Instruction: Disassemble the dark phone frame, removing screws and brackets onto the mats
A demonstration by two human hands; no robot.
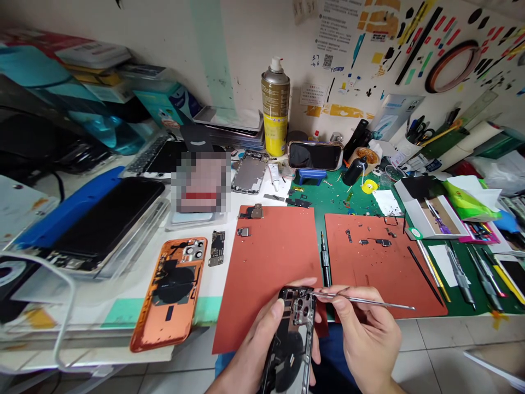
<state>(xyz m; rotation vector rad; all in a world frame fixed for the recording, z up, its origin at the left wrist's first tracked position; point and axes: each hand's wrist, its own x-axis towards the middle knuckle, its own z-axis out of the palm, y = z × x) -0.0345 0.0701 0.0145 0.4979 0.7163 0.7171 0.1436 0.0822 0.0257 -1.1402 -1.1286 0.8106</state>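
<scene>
My left hand is closed around a dark phone housing, tilted up at the lower middle, with its camera cutouts at the top. My right hand pinches a slim silver metal tool. Its tip reaches the housing's top right corner; I cannot tell whether it is tweezers or a pry tool. Just behind both hands lie a left red mat and a right red mat. A black screwdriver rests between them.
An orange phone back housing and a logic board lie left. Small parts dot the right mat. A spray can and a propped phone stand behind. Pen-like tools and an open box are right.
</scene>
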